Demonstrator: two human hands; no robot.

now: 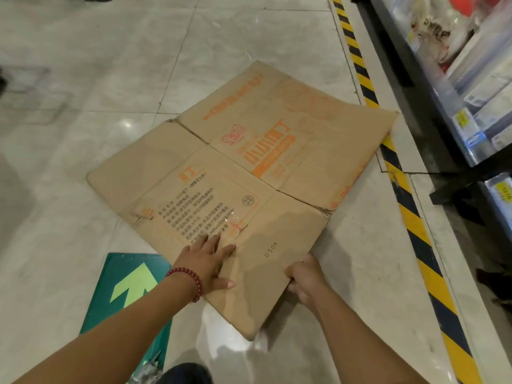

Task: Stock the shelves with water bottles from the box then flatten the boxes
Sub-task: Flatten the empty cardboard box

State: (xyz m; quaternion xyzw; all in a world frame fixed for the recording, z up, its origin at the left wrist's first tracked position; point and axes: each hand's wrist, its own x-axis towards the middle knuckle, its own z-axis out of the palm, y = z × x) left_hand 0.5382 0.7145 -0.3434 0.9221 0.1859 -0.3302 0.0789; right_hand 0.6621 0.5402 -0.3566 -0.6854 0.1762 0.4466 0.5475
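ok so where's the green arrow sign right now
In the head view the green arrow sign lies on the floor at lower left, beneath the left forearm, its upper corner tucked under the flattened cardboard box.

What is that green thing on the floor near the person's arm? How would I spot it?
Start at the flattened cardboard box spread over the pale tiled floor. Just beside its near left edge, under the left hand with the red bead bracelet, lies the green floor sign. Its light-green arrow is the only bright green here.
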